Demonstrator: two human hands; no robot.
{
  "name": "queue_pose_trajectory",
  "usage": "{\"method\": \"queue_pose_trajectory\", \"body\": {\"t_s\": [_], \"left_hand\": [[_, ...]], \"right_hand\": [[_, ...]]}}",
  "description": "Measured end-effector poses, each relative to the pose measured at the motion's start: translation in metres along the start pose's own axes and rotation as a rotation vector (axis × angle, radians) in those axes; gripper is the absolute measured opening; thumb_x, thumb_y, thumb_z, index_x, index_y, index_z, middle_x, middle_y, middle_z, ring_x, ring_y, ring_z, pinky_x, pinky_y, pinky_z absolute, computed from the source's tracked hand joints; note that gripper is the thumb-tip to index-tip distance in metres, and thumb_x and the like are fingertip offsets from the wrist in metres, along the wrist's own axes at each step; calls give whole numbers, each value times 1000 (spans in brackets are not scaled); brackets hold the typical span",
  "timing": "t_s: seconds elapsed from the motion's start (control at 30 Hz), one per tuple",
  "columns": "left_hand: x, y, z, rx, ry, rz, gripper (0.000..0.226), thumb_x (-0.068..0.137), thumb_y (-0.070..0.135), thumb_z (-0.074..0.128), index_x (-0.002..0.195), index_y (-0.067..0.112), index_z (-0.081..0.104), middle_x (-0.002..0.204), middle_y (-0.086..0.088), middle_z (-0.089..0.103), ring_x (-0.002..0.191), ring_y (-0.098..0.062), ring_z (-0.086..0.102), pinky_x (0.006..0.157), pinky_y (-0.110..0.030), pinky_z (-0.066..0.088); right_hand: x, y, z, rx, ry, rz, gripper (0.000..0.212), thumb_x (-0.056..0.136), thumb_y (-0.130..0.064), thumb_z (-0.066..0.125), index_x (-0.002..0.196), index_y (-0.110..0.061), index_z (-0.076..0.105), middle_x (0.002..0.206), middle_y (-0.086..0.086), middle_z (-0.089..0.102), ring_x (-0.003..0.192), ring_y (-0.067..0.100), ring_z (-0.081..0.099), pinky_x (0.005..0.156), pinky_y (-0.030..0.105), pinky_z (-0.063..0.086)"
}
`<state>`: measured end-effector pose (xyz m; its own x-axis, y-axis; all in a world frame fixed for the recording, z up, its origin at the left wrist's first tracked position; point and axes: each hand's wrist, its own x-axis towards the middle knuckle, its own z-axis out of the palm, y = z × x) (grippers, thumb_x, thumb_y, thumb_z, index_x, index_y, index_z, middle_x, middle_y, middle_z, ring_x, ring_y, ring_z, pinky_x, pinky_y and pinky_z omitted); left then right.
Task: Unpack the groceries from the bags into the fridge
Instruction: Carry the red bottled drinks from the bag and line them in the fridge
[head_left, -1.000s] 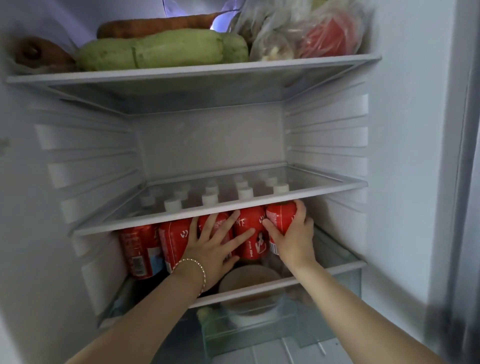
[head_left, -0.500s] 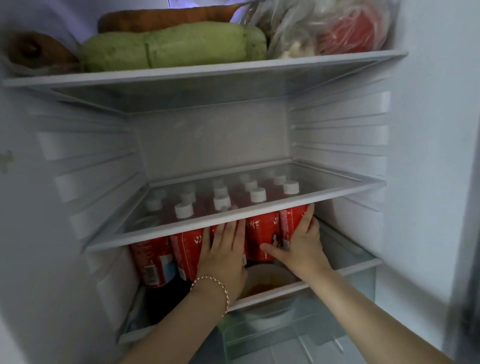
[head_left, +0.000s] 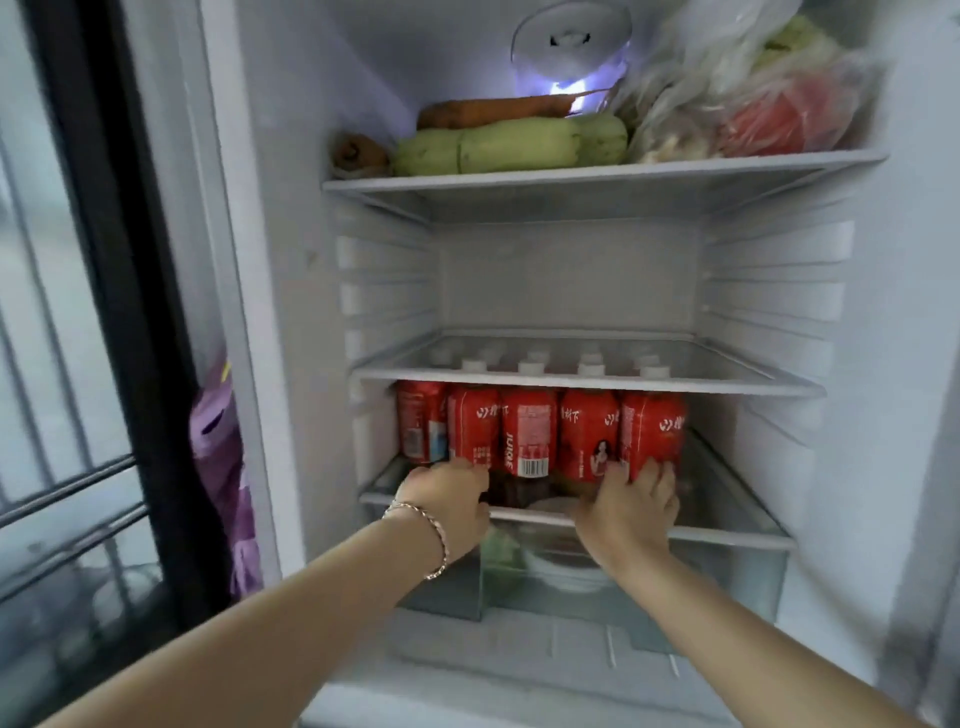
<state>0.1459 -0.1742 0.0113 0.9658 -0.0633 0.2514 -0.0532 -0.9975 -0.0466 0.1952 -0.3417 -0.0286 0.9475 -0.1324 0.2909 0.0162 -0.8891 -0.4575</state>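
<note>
Left hand (head_left: 447, 499) and right hand (head_left: 631, 514) are lower than before, now at the bases of the red juice bottles (head_left: 530, 431) on the bottom glass shelf (head_left: 727, 535), centre frame. Right hand presses with fingers extended. Left hand's fingers are hidden, so its grip cannot be told.

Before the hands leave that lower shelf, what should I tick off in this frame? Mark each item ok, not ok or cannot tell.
1. The red bottles stand upright in a row on the lower shelf: ok.
2. The right hand has its fingers against the bases of the rightmost bottles: ok.
3. The left hand is at the row's left base, but whether it grips a bottle: cannot tell, fingers hidden.
4. The white caps fit beneath the middle shelf: ok.
5. The front bottles sit fully behind the lower shelf's front rim: cannot tell, the hands cover it.
</note>
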Motion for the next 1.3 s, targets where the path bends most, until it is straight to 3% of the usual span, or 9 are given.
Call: {"method": "queue_pose_trajectory", "body": {"t_s": [0.13, 0.2, 0.33, 0.47, 0.57, 0.8, 1.0, 1.17, 1.3], "left_hand": [[-70, -6, -5, 42, -104, -236, 29, 94, 22, 39, 112, 17, 60, 119, -4, 62, 110, -27, 58, 89, -36, 49], [-114, -16, -6, -23, -147, -375, 28, 92, 24, 40, 110, 18, 61, 117, -3, 62, 108, -27, 58, 87, -34, 49], [-216, -40, -3, -2, -290, -654, 29, 94, 24, 38, 110, 16, 61, 112, -3, 62, 100, -26, 59, 78, -34, 49], [-334, -62, -12, -31, -360, -941, 28, 92, 23, 41, 108, 12, 61, 112, -7, 63, 101, -27, 60, 77, -33, 47], [-436, -62, -28, -43, -356, -1114, 29, 93, 22, 42, 111, 9, 62, 115, -8, 62, 106, -27, 60, 82, -33, 47], [-704, 2, -69, -64, -221, -1580, 28, 89, 25, 45, 106, 13, 63, 113, -11, 64, 103, -30, 60, 84, -33, 48], [-944, 127, -120, -25, -213, -1949, 33, 92, 30, 44, 119, 18, 57, 128, -5, 56, 119, -26, 53, 95, -34, 43], [-1104, 253, -161, -27, -138, -2294, 32, 92, 32, 42, 113, 16, 59, 122, -6, 60, 112, -28, 57, 88, -33, 44], [-1204, 344, -185, -29, -68, -2512, 30, 90, 34, 41, 106, 17, 61, 116, -6, 62, 108, -30, 58, 89, -35, 46]], "right_hand": [[-50, -23, -2, 38, -52, -491, 29, 89, -25, 51, 116, -19, 59, 132, 2, 46, 133, 28, 27, 107, 31, 21], [-83, -51, -4, 115, -253, -630, 22, 88, -20, 50, 104, -18, 65, 114, -1, 60, 117, 24, 45, 97, 26, 32], [-165, -105, -8, 38, -748, -911, 22, 91, -23, 50, 107, -15, 64, 111, 3, 65, 105, 23, 59, 84, 29, 46], [-270, -142, -12, -111, -941, -1269, 27, 93, -25, 47, 112, -12, 62, 114, 4, 64, 103, 24, 59, 88, 36, 51], [-359, -163, -19, -150, -940, -1510, 26, 92, -23, 46, 107, -10, 63, 107, 6, 65, 97, 25, 61, 80, 35, 50], [-610, -175, -71, -100, -826, -2037, 29, 92, -23, 45, 115, -15, 62, 117, 7, 64, 108, 28, 58, 86, 30, 46], [-848, -126, -145, -42, -812, -2358, 29, 91, -25, 48, 115, -15, 60, 118, 7, 62, 108, 28, 59, 87, 30, 47], [-1023, -58, -230, -32, -851, -2618, 30, 94, -23, 45, 119, -13, 59, 121, 7, 60, 110, 28, 57, 77, 27, 42], [-1136, -4, -291, -95, -869, -2834, 23, 93, -19, 44, 105, -9, 62, 112, 11, 62, 107, 30, 59, 79, 31, 43]]}}
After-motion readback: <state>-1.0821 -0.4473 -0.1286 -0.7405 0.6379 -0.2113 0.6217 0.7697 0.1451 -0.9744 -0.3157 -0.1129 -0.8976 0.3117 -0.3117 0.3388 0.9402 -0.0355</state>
